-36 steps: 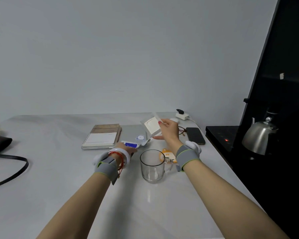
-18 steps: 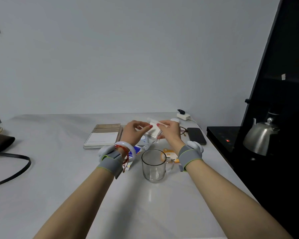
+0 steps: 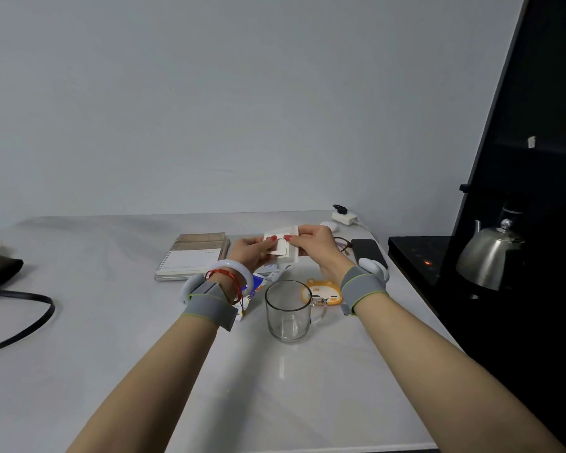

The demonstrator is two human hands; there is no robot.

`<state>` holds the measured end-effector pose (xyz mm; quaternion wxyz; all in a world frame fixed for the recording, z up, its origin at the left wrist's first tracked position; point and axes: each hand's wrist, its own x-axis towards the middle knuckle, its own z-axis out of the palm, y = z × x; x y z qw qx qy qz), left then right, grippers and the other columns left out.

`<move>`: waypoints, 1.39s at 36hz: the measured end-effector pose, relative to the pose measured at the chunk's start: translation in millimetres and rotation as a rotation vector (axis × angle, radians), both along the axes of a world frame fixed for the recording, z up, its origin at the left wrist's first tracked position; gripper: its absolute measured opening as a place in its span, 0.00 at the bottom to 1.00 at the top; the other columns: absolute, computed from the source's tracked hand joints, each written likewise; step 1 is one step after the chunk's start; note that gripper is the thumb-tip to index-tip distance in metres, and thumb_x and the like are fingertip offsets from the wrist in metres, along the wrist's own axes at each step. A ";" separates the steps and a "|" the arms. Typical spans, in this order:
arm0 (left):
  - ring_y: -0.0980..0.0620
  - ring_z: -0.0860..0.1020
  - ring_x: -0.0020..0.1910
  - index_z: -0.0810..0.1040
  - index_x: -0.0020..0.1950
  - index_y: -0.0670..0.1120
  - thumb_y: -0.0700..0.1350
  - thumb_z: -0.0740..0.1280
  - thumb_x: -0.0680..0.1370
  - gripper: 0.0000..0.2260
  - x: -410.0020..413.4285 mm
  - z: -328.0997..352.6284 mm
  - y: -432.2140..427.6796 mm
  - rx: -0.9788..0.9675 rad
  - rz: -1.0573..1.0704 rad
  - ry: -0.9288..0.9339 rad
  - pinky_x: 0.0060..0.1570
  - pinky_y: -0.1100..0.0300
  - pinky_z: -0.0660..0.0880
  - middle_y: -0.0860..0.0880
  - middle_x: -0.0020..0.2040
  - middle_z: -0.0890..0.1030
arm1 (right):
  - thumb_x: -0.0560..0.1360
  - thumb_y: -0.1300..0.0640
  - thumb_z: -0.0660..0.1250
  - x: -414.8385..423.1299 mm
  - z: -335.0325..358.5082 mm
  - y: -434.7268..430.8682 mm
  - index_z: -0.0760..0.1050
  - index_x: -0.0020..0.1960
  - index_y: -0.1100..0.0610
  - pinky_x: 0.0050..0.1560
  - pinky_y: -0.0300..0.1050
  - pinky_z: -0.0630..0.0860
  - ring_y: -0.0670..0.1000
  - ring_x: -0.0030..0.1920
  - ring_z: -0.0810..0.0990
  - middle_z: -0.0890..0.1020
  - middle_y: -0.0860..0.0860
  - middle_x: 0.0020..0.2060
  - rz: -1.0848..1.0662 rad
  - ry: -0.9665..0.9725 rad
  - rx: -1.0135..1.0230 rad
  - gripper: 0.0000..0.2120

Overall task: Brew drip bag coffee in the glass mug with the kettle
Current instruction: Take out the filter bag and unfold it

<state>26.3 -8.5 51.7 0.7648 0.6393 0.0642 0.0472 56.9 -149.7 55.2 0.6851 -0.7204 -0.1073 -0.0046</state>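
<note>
We hold the white drip bag in the air just beyond the glass mug, which stands upright on the pale surface between our forearms. Our left hand and right hand both pinch the bag, fingers curled onto it, thumbs close together. The steel kettle sits well apart, far right.

Clear glass mug, glossy table

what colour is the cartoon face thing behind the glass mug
Orange rim with a cream face: the cartoon face thing shows best in the head view.
</note>
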 end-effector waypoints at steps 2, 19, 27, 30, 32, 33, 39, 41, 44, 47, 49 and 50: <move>0.51 0.78 0.32 0.76 0.40 0.37 0.36 0.65 0.77 0.06 -1.2 -0.7 -0.2 -0.067 -0.001 0.002 0.32 0.66 0.79 0.44 0.38 0.77 | 0.74 0.63 0.71 2.4 -0.4 0.0 0.78 0.56 0.67 0.43 0.37 0.75 0.49 0.42 0.78 0.82 0.60 0.47 -0.053 -0.001 0.011 0.12; 0.54 0.72 0.56 0.79 0.60 0.50 0.47 0.71 0.72 0.16 7.5 -6.8 16.5 0.605 0.165 -0.276 0.53 0.58 0.68 0.51 0.60 0.78 | 0.76 0.50 0.68 3.6 15.9 3.8 0.84 0.48 0.51 0.57 0.48 0.59 0.51 0.57 0.72 0.79 0.49 0.50 -0.273 -0.608 -0.934 0.08; 0.54 0.77 0.53 0.82 0.53 0.46 0.48 0.71 0.73 0.11 8.4 -9.2 10.9 0.607 0.118 -0.244 0.54 0.59 0.70 0.48 0.54 0.83 | 0.76 0.50 0.67 2.5 19.8 2.0 0.83 0.46 0.51 0.56 0.48 0.59 0.49 0.51 0.73 0.81 0.47 0.48 -0.231 -0.597 -0.893 0.08; 0.51 0.80 0.47 0.83 0.50 0.42 0.47 0.72 0.72 0.11 7.5 -6.9 6.9 0.512 0.128 -0.259 0.48 0.62 0.73 0.44 0.48 0.84 | 0.76 0.50 0.67 0.8 21.2 1.0 0.83 0.44 0.50 0.56 0.47 0.60 0.48 0.47 0.75 0.83 0.46 0.46 -0.197 -0.541 -0.786 0.07; 0.52 0.80 0.45 0.83 0.52 0.40 0.46 0.72 0.72 0.12 6.1 -4.9 4.7 0.480 0.128 -0.271 0.42 0.69 0.73 0.44 0.47 0.84 | 0.76 0.50 0.67 1.4 22.1 0.2 0.83 0.46 0.50 0.54 0.45 0.59 0.49 0.49 0.77 0.84 0.47 0.47 -0.178 -0.482 -0.718 0.07; 0.52 0.79 0.45 0.82 0.52 0.40 0.46 0.71 0.73 0.12 4.8 -3.9 4.1 0.466 0.134 -0.263 0.39 0.72 0.72 0.45 0.47 0.83 | 0.76 0.49 0.67 2.5 22.0 -1.3 0.83 0.49 0.50 0.54 0.44 0.60 0.49 0.49 0.77 0.84 0.46 0.48 -0.174 -0.444 -0.690 0.08; 0.53 0.78 0.48 0.81 0.56 0.40 0.45 0.70 0.74 0.13 2.9 -3.7 6.0 0.359 0.120 -0.210 0.49 0.65 0.71 0.46 0.49 0.82 | 0.73 0.51 0.71 7.2 18.5 -18.5 0.84 0.43 0.52 0.61 0.52 0.69 0.51 0.47 0.78 0.85 0.48 0.43 -0.155 -0.337 -0.639 0.05; 0.55 0.78 0.45 0.80 0.56 0.39 0.45 0.70 0.74 0.14 2.5 -5.3 7.3 0.333 0.111 -0.195 0.50 0.61 0.71 0.45 0.49 0.82 | 0.72 0.51 0.72 6.3 16.1 -17.4 0.84 0.42 0.51 0.60 0.56 0.72 0.51 0.47 0.79 0.85 0.49 0.41 -0.116 -0.331 -0.617 0.04; 0.56 0.77 0.44 0.80 0.57 0.41 0.47 0.69 0.74 0.15 4.0 -7.9 9.6 0.307 0.098 -0.159 0.48 0.60 0.72 0.47 0.48 0.81 | 0.72 0.52 0.72 7.7 16.1 -14.0 0.84 0.42 0.51 0.58 0.55 0.72 0.50 0.43 0.76 0.82 0.46 0.37 -0.120 -0.340 -0.618 0.04; 0.51 0.76 0.51 0.80 0.58 0.41 0.47 0.69 0.74 0.15 3.7 -8.3 10.1 0.301 0.089 -0.117 0.52 0.56 0.73 0.46 0.51 0.81 | 0.72 0.51 0.71 9.9 17.4 -12.6 0.83 0.41 0.49 0.56 0.52 0.72 0.48 0.41 0.75 0.79 0.42 0.33 -0.108 -0.327 -0.629 0.04; 0.52 0.76 0.51 0.78 0.60 0.39 0.45 0.69 0.75 0.16 3.4 -7.3 10.5 0.327 0.094 -0.123 0.55 0.56 0.72 0.45 0.54 0.81 | 0.73 0.50 0.71 10.9 17.9 -12.9 0.82 0.41 0.49 0.54 0.50 0.73 0.49 0.42 0.75 0.80 0.43 0.35 -0.082 -0.312 -0.647 0.04; 0.52 0.76 0.51 0.78 0.61 0.39 0.44 0.69 0.75 0.16 2.6 -6.5 11.0 0.347 0.091 -0.134 0.54 0.57 0.71 0.45 0.54 0.80 | 0.73 0.50 0.70 11.9 17.6 -13.4 0.82 0.41 0.49 0.53 0.49 0.72 0.49 0.43 0.75 0.80 0.44 0.36 -0.073 -0.311 -0.656 0.05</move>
